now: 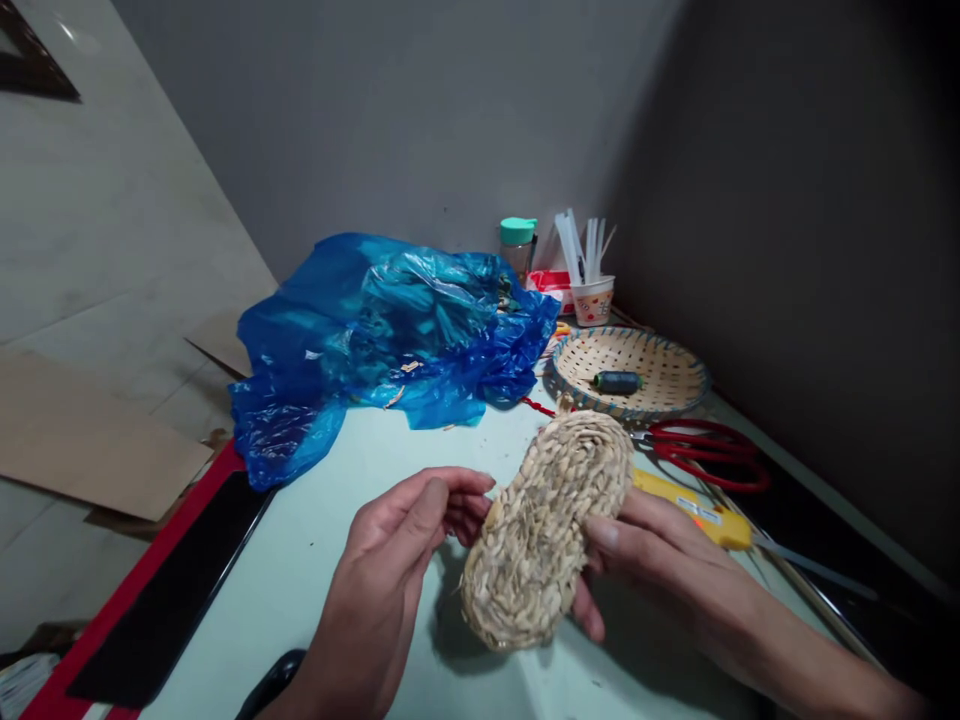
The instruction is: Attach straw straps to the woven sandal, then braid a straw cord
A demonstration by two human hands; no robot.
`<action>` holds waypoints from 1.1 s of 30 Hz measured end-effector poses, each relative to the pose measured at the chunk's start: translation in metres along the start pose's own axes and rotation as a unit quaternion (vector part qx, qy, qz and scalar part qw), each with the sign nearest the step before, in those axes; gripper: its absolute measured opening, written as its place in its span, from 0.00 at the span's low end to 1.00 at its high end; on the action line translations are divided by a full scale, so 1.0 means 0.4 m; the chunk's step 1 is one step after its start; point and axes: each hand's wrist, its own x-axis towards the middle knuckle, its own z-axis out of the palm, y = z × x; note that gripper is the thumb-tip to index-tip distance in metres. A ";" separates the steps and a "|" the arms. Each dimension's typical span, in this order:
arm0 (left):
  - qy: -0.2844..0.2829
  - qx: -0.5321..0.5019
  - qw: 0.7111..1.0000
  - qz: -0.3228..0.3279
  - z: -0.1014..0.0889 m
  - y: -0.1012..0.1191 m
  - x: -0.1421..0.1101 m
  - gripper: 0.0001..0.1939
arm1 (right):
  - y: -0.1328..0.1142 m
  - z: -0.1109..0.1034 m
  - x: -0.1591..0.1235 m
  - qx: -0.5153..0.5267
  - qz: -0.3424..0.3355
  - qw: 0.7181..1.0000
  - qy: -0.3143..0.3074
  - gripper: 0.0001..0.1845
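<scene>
A braided straw sole [551, 535], oblong and narrowed at the middle, is held tilted above the pale table. My right hand [652, 550] grips its right edge, thumb on the upper face and the other fingers partly hidden behind. At its left edge is my left hand [412, 540], fingers loosely bent and thumb apart from them. The fingertips there are close to the straw; whether they touch it I cannot tell. Behind my right hand lies a yellow glue gun [697, 512] with a clear stick out of its back. Red-handled scissors [705, 452] are just beyond.
A crumpled blue plastic bag [390, 320] covers the back left. A woven basket [671, 372] holds a dark thread spool [617, 382]. Behind stand a paper cup [593, 302] of clear sticks and a green-lidded jar [517, 245]. Walls bound the back and right.
</scene>
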 end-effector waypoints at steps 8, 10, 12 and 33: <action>0.079 0.047 0.995 0.031 -0.017 -0.005 0.014 0.14 | 0.028 -0.006 0.003 0.158 -0.009 0.986 -0.045 0.15; 0.113 0.085 0.989 0.043 -0.021 -0.008 0.019 0.12 | 0.023 -0.001 -0.001 0.156 -0.013 0.987 -0.045 0.15; 0.122 0.113 0.985 0.043 -0.022 -0.008 0.022 0.07 | 0.020 0.002 -0.005 0.143 -0.014 0.989 -0.043 0.14; -0.002 0.169 0.985 0.025 0.000 -0.004 -0.013 0.07 | -0.004 0.006 -0.016 -0.003 -0.024 1.000 -0.004 0.16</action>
